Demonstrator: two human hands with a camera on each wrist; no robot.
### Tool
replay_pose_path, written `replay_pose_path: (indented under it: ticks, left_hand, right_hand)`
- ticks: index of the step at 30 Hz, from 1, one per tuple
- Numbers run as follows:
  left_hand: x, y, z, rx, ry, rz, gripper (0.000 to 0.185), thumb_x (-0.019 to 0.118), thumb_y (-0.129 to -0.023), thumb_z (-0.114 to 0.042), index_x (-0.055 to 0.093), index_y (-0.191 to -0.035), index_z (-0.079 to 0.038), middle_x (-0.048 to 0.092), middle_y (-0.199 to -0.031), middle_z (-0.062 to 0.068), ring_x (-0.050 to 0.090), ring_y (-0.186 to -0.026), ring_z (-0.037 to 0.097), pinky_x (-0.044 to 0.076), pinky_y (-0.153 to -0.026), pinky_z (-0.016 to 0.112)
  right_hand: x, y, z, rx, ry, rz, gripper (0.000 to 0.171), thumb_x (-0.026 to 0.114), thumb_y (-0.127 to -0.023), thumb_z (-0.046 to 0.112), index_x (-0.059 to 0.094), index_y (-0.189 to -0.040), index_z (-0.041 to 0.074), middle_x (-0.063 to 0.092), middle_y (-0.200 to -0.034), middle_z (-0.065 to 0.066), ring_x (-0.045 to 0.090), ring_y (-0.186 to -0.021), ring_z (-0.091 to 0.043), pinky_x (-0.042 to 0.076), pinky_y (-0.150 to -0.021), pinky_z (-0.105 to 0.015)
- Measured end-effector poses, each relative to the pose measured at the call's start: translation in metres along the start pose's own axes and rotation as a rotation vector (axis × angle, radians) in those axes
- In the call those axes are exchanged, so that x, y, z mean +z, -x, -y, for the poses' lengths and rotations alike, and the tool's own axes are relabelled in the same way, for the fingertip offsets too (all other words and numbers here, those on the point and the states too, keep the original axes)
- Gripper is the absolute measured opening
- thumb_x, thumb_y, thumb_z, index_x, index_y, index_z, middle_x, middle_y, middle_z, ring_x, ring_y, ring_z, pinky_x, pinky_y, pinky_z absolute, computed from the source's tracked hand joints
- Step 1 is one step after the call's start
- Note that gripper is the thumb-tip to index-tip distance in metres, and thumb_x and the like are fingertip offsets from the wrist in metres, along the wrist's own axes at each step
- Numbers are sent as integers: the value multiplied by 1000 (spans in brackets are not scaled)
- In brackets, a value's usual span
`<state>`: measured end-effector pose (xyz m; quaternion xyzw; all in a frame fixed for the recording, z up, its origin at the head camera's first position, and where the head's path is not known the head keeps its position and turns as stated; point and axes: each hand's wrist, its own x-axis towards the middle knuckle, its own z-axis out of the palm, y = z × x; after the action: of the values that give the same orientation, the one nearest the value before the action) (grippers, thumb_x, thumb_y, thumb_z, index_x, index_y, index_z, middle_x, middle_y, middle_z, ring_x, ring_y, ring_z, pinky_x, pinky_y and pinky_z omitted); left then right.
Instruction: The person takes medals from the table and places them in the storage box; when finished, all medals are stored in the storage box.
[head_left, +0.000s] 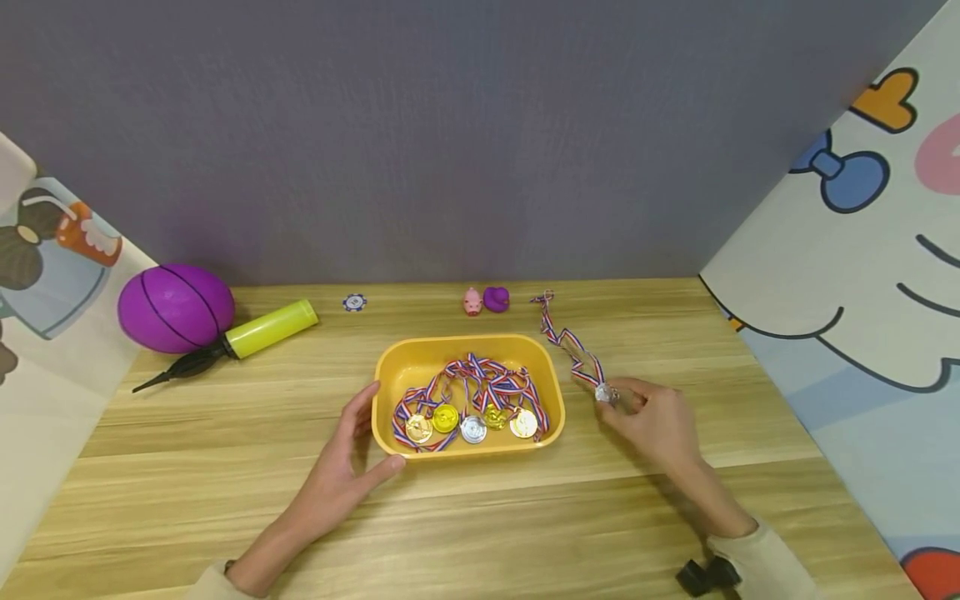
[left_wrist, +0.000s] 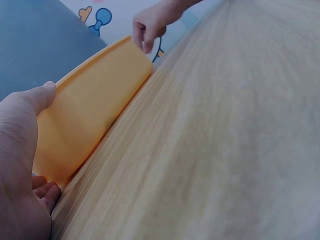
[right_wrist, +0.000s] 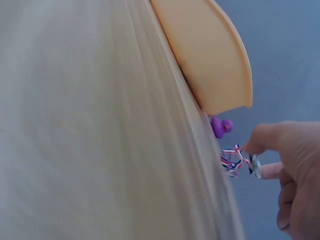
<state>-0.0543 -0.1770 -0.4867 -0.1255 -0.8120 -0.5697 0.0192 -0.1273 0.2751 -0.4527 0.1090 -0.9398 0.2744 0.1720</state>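
A silver medal [head_left: 604,393] is pinched between the thumb and fingers of my right hand [head_left: 660,423], to the right of a yellow plastic tub [head_left: 468,450]. Its red, white and blue ribbon [head_left: 558,337] trails away toward the back of the table. Inside the tub lie several gold medals [head_left: 418,428], a silver medal [head_left: 473,429] and their tangled ribbons [head_left: 487,379]. My left hand [head_left: 337,471] holds the tub's near left corner, thumb at the front rim and fingers along the left side. The left wrist view shows that thumb [left_wrist: 42,97] against the tub's wall.
A purple ball [head_left: 176,308] and a yellow-green hand pump [head_left: 270,329] lie at the back left. A poker chip [head_left: 355,302], a pink pig figure [head_left: 472,302] and a purple rubber duck [head_left: 497,299] sit near the grey back wall [head_left: 465,150]. Printed side panels flank the wooden table [head_left: 510,533].
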Motion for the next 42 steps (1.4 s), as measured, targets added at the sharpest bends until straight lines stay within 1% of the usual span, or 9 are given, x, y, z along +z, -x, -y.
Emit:
replay_pose_path:
  ticks: [2,6,10,16,21,25,31,38,42]
  left_hand:
    - [0,0,0,0,-4,-1,103,87,-97,-18,22,-177,-29,46,-169,18,48,-150,41,28,-121,9]
    - [0,0,-1,-7,-13,-1,102,87,-98,-19,22,-177,-29,46,-169,18,48,-150,41,28,-121,10]
    - [0,0,-1,-15,-18,-2,102,87,-98,-20,22,-177,-29,46,-168,18,48,-150,41,28,-120,10]
    - [0,0,-1,-12,-10,0,102,86,-98,-19,22,-177,-28,46,-168,19,48,-150,41,28,-120,10]
    - [0,-1,-1,-6,-2,1,102,86,-98,-18,22,-177,-28,45,-169,19,47,-151,42,28,-121,9]
    - [0,-1,-1,-4,-3,1,102,86,-98,-18,23,-177,-28,45,-169,19,47,-151,42,28,-121,9]
    - [0,0,-1,-3,-7,0,102,86,-98,-18,22,-177,-29,46,-168,19,48,-150,42,28,-121,9]
    - [-1,0,0,0,-13,0,103,87,-97,-17,22,-177,-28,46,-169,19,48,-150,42,28,-121,9]
    - [-1,-1,-1,1,-8,2,103,87,-97,-17,22,-177,-28,46,-168,19,48,-150,43,28,-121,9]
  right_hand:
    - [-3,-4,0,-1,-49,-48,26,90,-82,14,88,-107,7,34,-54,17,25,-51,3,24,-44,-21]
    - [-10,-13,4,22,-162,-109,24,91,-83,7,87,-106,3,34,-55,13,22,-52,5,23,-45,-19]
    - [-21,-25,12,49,-233,-172,22,91,-84,4,87,-106,2,32,-54,10,20,-53,4,22,-46,-20]
    - [-34,-40,23,30,-299,-267,20,91,-83,3,88,-103,2,30,-52,7,18,-55,5,21,-50,-21]
    - [-42,-50,31,18,-329,-331,21,92,-81,2,88,-102,1,30,-53,9,18,-55,8,19,-51,-21]
    - [-48,-57,38,42,-366,-367,23,92,-80,-2,88,-103,-1,28,-55,8,19,-55,7,18,-51,-21]
    - [-56,-67,55,73,-407,-403,23,87,-81,-8,85,-105,-8,24,-55,8,18,-56,4,15,-50,-21]
    - [-63,-78,64,23,-480,-452,24,87,-83,-7,86,-107,-6,21,-56,4,15,-55,-6,14,-49,-22]
    - [-65,-83,65,4,-521,-472,25,88,-82,-6,86,-106,-6,22,-57,4,16,-56,-7,14,-49,-22]
